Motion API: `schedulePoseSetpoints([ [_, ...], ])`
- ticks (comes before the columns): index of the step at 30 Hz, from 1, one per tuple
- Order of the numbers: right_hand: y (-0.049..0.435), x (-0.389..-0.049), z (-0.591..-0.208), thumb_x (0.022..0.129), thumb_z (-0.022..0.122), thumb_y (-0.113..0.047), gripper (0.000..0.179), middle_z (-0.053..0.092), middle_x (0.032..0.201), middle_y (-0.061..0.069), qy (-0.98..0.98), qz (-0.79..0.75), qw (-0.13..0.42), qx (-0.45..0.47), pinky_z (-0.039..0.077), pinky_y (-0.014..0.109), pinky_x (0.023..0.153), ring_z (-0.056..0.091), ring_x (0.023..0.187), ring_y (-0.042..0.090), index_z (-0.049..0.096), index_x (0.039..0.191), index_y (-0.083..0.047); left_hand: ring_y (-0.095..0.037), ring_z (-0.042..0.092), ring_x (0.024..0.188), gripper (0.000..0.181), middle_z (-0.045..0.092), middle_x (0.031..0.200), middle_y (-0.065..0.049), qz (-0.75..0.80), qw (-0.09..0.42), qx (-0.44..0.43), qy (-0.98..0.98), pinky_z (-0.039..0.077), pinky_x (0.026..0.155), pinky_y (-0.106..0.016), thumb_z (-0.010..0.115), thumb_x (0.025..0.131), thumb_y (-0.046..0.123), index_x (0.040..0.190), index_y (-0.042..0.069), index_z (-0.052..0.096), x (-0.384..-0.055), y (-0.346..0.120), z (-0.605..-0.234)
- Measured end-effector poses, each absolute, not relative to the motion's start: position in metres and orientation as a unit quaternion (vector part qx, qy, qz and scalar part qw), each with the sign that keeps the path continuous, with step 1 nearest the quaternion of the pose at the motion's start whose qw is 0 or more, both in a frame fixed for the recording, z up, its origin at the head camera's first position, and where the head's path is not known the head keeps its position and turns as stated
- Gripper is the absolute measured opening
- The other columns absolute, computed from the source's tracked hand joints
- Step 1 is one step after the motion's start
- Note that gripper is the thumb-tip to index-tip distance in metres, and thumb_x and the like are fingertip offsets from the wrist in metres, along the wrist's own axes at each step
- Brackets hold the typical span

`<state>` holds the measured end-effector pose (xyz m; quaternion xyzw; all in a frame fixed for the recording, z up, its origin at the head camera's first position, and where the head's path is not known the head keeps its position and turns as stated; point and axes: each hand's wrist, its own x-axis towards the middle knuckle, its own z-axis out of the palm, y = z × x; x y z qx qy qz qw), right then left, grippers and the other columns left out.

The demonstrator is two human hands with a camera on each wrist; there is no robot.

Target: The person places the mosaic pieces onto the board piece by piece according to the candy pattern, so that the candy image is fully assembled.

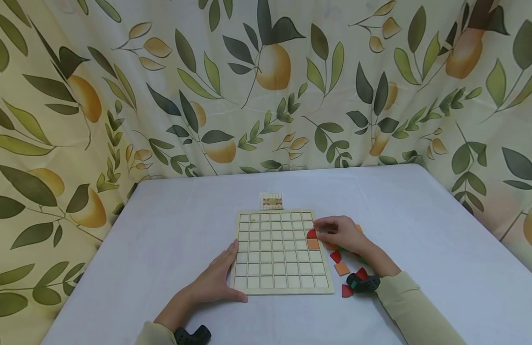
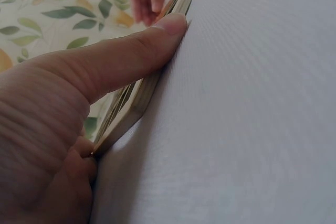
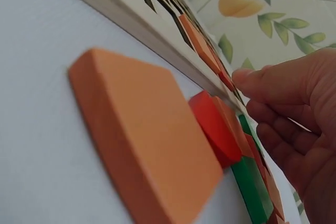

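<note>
A wooden grid board lies on the table. My left hand rests against its near left corner, fingers along the left side and thumb on the near edge. In the left wrist view the thumb lies straight along the board's rim. At the right edge, my right hand has its thumb tip right at a red round-edged tile, which sits in a cell of the last column. Just below that tile, an orange square tile fills another cell. In the right wrist view the other fingers bend loosely.
Loose tiles lie right of the board: an orange square, red ones and, partly under my right hand, green ones. A small pattern card lies beyond the board's far edge. A leaf-print curtain hangs behind the table.
</note>
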<state>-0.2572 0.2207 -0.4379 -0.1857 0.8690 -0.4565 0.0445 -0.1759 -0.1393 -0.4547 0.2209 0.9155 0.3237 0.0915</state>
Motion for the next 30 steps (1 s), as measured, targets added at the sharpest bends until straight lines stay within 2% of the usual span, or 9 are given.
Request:
schedulePoseSetpoints([
  [9,0.228,-0.255,-0.435,0.082,0.07,-0.012,0.035,0.065,0.108,0.009,0.88,-0.448,0.033,-0.154,0.051,0.033,0.082,0.06,0.1,0.024,0.063,0.114,-0.001,-0.02,0.007,0.138,0.134,0.006,0.153,-0.007,0.324,0.09,0.221,0.916,0.011,0.109,-0.044,0.076,0.051,0.066,0.148,0.007,0.004,-0.176,-0.14,-0.458],
  [22,0.241,-0.255,-0.436,0.083,0.068,-0.012,0.034,0.064,0.107,0.011,0.887,-0.441,0.028,-0.133,0.048,0.043,0.086,0.058,0.098,0.025,0.062,0.115,-0.001,-0.02,0.007,0.138,0.134,0.006,0.153,-0.007,0.325,0.091,0.221,0.915,0.011,0.109,-0.045,0.076,0.052,0.065,0.148,0.006,0.004,-0.175,-0.14,-0.456],
  [30,0.249,-0.257,-0.439,0.082,0.069,-0.011,0.04,0.061,0.113,0.015,0.891,-0.442,0.023,-0.097,0.052,0.034,0.08,0.056,0.104,0.03,0.06,0.119,-0.001,-0.02,0.007,0.138,0.132,0.007,0.153,-0.007,0.323,0.092,0.222,0.915,0.011,0.109,-0.045,0.076,0.053,0.065,0.148,0.006,0.005,-0.175,-0.14,-0.455],
])
